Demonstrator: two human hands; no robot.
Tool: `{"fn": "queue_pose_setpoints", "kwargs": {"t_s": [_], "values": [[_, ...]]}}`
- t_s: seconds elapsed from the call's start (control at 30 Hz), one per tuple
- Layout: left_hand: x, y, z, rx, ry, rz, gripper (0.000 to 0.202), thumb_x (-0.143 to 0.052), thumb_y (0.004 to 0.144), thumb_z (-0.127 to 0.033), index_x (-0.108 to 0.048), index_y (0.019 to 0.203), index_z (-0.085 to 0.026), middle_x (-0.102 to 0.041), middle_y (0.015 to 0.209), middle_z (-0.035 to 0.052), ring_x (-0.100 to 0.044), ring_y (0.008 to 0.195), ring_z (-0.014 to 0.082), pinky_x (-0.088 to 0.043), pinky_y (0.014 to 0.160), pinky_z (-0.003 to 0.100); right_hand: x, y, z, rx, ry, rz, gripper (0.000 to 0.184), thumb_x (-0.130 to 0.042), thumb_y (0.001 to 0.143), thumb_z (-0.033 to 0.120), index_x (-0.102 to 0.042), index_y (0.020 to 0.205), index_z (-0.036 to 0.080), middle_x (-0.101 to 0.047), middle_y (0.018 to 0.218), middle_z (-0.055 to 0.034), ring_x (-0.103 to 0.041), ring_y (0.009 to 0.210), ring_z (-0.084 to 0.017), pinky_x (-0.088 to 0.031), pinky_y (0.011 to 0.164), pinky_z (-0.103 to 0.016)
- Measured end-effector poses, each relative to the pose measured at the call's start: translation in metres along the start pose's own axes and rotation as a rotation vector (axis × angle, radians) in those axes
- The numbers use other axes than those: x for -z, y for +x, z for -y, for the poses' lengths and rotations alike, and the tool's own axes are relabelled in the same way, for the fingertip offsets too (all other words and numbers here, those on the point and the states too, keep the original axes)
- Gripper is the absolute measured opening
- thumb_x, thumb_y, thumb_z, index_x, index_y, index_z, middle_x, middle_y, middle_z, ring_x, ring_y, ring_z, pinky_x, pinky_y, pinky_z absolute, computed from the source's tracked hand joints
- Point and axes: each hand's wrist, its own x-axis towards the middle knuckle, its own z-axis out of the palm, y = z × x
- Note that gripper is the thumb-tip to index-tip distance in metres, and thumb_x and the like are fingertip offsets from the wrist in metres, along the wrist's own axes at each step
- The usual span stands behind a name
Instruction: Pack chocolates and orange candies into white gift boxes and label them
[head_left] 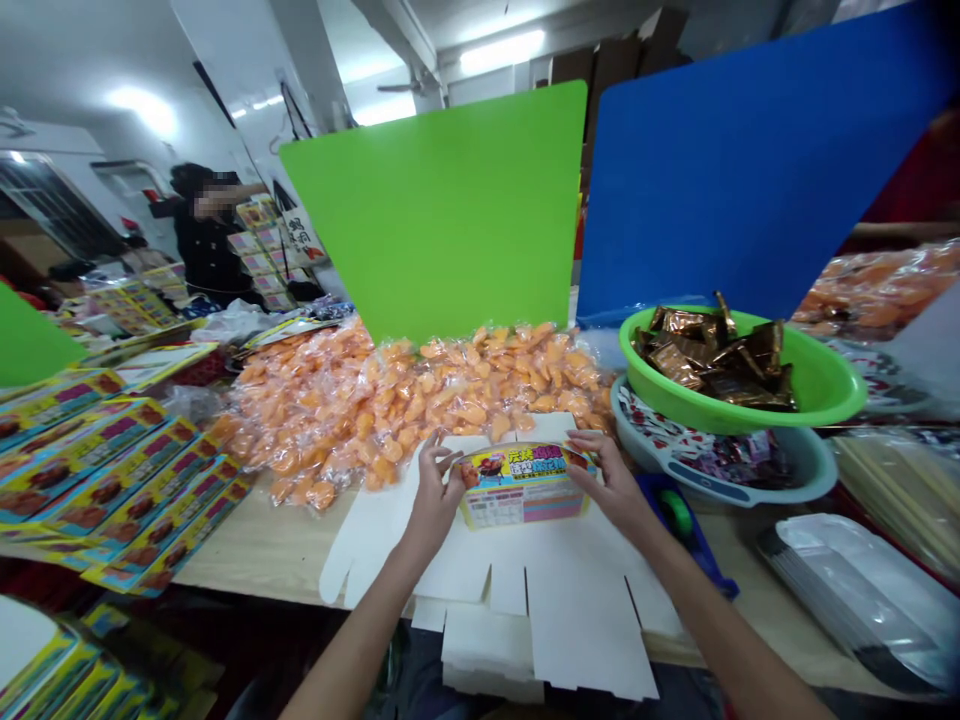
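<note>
Held at opposite ends, fingers closed narrowly on the card, by the left hand [433,495] and right hand [611,483]: a flat white cardboard box blank [521,487] with a bright printed panel, flaps overhanging the front edge of the pale wooden bench [255,550]. Just behind, a heap of orange sweets in clear wrappers [405,400]. Near the right edge, a round green plastic basin [750,410] (full of bronze foil sachets).

Glossy printed card panel [523,486], matt white cardboard blank [480,590], smooth green plastic basin [817,385], shiny foil packets [712,355]
</note>
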Motion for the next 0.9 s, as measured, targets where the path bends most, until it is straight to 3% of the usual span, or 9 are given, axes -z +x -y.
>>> {"fn": "queue_pose_setpoints", "kwargs": {"t_s": [0.07,0.13,0.2,0.3,0.4,0.5,0.63,0.73,0.9], "values": [[-0.01,0.0,0.004,0.034,-0.208,-0.009,0.038,-0.049,0.08,-0.02,-0.05,0.118,-0.02,-0.048,0.133,0.0108,-0.053,0.116,0.0213,-0.047,0.091,0.037,-0.018,0.0,0.002,-0.04,0.103,-0.212,0.023,-0.062,0.076,0.036,-0.054,0.092,0.021,-0.06,0.11,-0.0092,-0.055,0.107,-0.023,-0.044,0.091,-0.041],[-0.018,0.001,0.006,0.067,-0.311,-0.029,0.034,-0.05,0.079,-0.02,-0.058,0.112,-0.019,-0.057,0.123,0.0092,-0.052,0.116,0.022,-0.044,0.094,0.036,-0.033,0.002,0.002,-0.093,0.203,-0.374,0.017,-0.062,0.074,0.032,-0.054,0.084,0.02,-0.063,0.1,-0.0083,-0.058,0.099,-0.023,-0.046,0.086,-0.04],[-0.023,0.002,0.01,0.105,-0.39,-0.076,0.023,-0.054,0.078,-0.022,-0.066,0.096,-0.017,-0.061,0.113,0.0083,-0.056,0.108,0.0219,-0.046,0.089,0.034,-0.041,0.005,0.002,-0.126,0.274,-0.445,0.013,-0.062,0.071,0.027,-0.054,0.078,0.02,-0.065,0.094,-0.0067,-0.06,0.093,-0.023,-0.047,0.081,-0.039],[-0.028,0.003,0.016,0.119,-0.517,-0.153,0.01,-0.06,0.072,-0.02,-0.068,0.078,-0.017,-0.063,0.099,0.0046,-0.061,0.092,0.0181,-0.05,0.077,0.029,-0.044,0.008,0.001,-0.096,0.338,-0.45,0.008,-0.061,0.07,0.021,-0.054,0.075,0.02,-0.065,0.09,-0.004,-0.06,0.09,-0.022,-0.047,0.079,-0.038],[-0.031,0.003,0.022,0.045,-0.579,-0.21,0.009,-0.061,0.067,-0.012,-0.067,0.07,-0.018,-0.063,0.089,0.0016,-0.061,0.087,0.015,-0.049,0.074,0.026,-0.038,0.006,-0.001,-0.005,0.318,-0.37,0.006,-0.058,0.074,0.02,-0.06,0.079,0.022,-0.065,0.097,-0.0043,-0.058,0.097,-0.023,-0.044,0.086,-0.039],[-0.028,0.001,0.026,-0.054,-0.55,-0.188,0.013,-0.06,0.069,-0.009,-0.067,0.071,-0.019,-0.063,0.089,0.0021,-0.06,0.091,0.0153,-0.049,0.076,0.025,-0.022,0.002,-0.004,0.087,0.184,-0.184,0.017,-0.054,0.082,0.025,-0.067,0.092,0.024,-0.059,0.115,-0.0068,-0.052,0.111,-0.024,-0.04,0.095,-0.041],[-0.007,0.004,0.031,-0.173,-0.377,0.074,0.014,-0.061,0.077,-0.015,-0.065,0.089,-0.02,-0.063,0.108,0.008,-0.06,0.101,0.0204,-0.051,0.079,0.032,0.014,0.002,-0.008,0.151,-0.055,0.116,0.033,-0.06,0.082,0.035,-0.063,0.115,0.03,-0.049,0.131,-0.0068,-0.042,0.125,-0.025,-0.034,0.105,-0.043],[0.014,0.014,0.034,-0.432,-0.165,0.289,0.03,-0.066,0.077,-0.021,-0.06,0.107,-0.022,-0.058,0.123,0.0121,-0.052,0.117,0.0256,-0.045,0.093,0.044,0.035,0.005,-0.007,0.192,-0.166,0.253,0.04,-0.065,0.079,0.038,-0.061,0.118,0.033,-0.046,0.136,-0.006,-0.04,0.127,-0.025,-0.033,0.106,-0.044],[0.029,0.029,0.035,-0.767,0.136,0.395,0.041,-0.061,0.083,-0.026,-0.052,0.123,-0.023,-0.058,0.125,0.0135,-0.049,0.123,0.0254,-0.043,0.098,0.048,0.036,0.005,-0.004,0.214,-0.164,0.309,0.034,-0.059,0.084,0.034,-0.061,0.118,0.034,-0.051,0.134,-0.0041,-0.048,0.122,-0.023,-0.039,0.103,-0.041]]}}
